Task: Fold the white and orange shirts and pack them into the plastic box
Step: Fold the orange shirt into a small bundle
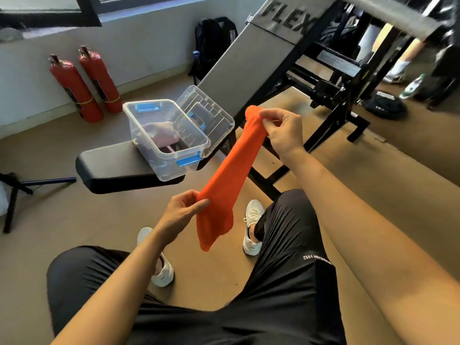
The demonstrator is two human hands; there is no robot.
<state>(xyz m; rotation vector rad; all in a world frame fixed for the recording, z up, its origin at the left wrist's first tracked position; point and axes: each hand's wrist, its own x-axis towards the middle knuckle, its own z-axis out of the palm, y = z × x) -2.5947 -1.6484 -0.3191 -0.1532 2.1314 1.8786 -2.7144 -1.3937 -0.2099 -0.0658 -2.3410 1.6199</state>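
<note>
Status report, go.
Both pinching: left hand low, right hand high, orange shirt stretched between. In plastic box: white shirt. No obstruction, lid open.

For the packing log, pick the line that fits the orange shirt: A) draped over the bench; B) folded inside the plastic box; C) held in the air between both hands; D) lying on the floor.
C: the left hand and right hand each pinch an end of the orange shirt, stretched in the air outside the plastic box.

Black letters "FLEX" stand on the grey backrest pad [286, 18]. The black shorts [286, 290] carry small white print, upside down, with "1952" legible. White lettering on the backpack [211, 43] and weight plate [385, 105] is too blurred to read.
</note>
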